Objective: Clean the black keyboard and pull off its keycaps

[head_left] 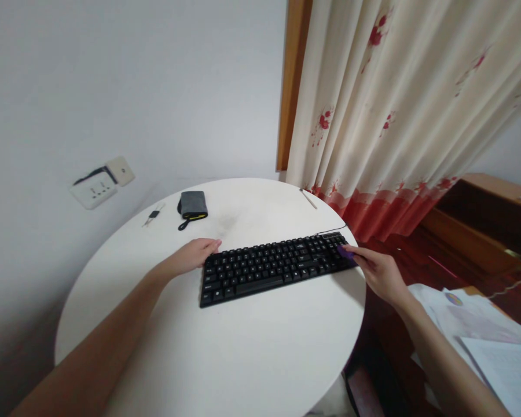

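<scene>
A black keyboard [275, 267] lies across the round white table [208, 347], its cable leaving at the far right corner. My left hand [193, 255] rests at the keyboard's left end, fingers stretched along its far-left edge and touching it. My right hand [380, 272] is at the keyboard's right end, fingers pinched on a small purple thing [344, 251] that touches the right-hand keys.
A folded grey pouch with a yellow edge and black strap [193, 206] lies at the table's back, a small clip-like tool [153, 215] to its left. A thin stick [308, 198] lies near the curtain [399, 116]. Wall sockets [94, 189] at left; papers [481, 330] at right.
</scene>
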Tool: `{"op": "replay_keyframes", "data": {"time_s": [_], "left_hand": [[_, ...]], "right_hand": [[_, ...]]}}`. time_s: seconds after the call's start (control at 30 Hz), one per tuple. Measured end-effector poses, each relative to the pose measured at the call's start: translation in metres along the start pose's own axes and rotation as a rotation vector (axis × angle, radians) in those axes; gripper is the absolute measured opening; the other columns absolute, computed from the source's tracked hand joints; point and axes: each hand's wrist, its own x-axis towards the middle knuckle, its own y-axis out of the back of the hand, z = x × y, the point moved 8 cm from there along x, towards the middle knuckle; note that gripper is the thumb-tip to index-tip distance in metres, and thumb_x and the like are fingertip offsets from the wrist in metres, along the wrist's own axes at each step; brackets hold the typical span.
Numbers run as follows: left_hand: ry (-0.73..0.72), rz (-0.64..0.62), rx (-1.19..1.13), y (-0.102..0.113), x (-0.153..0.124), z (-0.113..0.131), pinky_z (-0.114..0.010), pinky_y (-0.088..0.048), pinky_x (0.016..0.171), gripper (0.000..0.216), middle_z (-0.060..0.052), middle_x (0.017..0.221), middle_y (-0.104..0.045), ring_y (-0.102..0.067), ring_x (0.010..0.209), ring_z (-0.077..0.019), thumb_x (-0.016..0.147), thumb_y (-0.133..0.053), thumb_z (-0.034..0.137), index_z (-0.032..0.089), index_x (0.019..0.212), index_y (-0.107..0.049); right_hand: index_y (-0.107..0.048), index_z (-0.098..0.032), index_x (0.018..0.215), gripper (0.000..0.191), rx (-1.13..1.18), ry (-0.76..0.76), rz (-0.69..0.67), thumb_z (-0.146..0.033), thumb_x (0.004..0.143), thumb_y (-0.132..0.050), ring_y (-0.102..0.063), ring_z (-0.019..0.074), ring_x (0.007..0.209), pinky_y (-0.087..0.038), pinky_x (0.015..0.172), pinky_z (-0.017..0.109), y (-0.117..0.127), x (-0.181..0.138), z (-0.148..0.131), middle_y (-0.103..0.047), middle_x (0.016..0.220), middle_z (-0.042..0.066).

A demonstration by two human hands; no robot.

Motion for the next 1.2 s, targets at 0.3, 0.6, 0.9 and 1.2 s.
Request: {"op": "replay_keyframes", "data": {"time_s": [0.3,0.6,0.9,1.2], "left_hand": [[-0.01,0.0,-0.014,0.001,-0.004,0.007,-0.027,-0.039,0.054,0.059,-0.001,0.06,-0.054,-0.051,0.055,-0.0173,0.085,-0.038,0.073,0.019,0.071,-0.056],[-0.023,-0.003,-0.01,-0.001,-0.001,-0.001,-0.027,-0.038,0.054,0.057,-0.001,0.061,-0.054,-0.05,0.056,-0.017,0.088,-0.038,0.07,0.019,0.072,-0.057],[-0.002,0.004,-0.009,0.0,-0.005,0.008,-0.027,-0.038,0.054,0.057,0.0,0.059,-0.053,-0.05,0.055,-0.017,0.086,-0.037,0.071,0.019,0.07,-0.056],[-0.005,-0.01,-0.035,-0.001,-0.004,0.004,-0.027,-0.038,0.053,0.057,0.0,0.06,-0.052,-0.049,0.055,-0.0165,0.087,-0.038,0.07,0.019,0.071,-0.057]], "right_hand": [[-0.073,-0.029,0.116,0.031,-0.131,0.07,-0.005,-0.026,0.095,-0.05,-0.071,0.0256,0.108,-0.054,0.1,0.041,-0.027,0.062,-0.001,-0.074,0.117,0.0],[-0.071,-0.026,0.121,0.032,0.082,0.149,-0.165,-0.028,0.097,-0.05,-0.065,0.0241,0.118,-0.051,0.107,0.041,-0.029,-0.001,0.001,-0.07,0.126,0.003],[-0.077,-0.019,0.102,0.027,0.223,-0.1,0.375,-0.038,0.088,-0.065,-0.075,0.0265,0.09,-0.06,0.089,0.042,0.045,0.02,0.04,-0.078,0.101,0.008],[-0.073,-0.023,0.119,0.033,-0.074,-0.002,0.035,-0.03,0.094,-0.052,-0.073,0.0269,0.101,-0.057,0.093,0.041,-0.019,0.045,0.048,-0.074,0.116,0.006]]}}
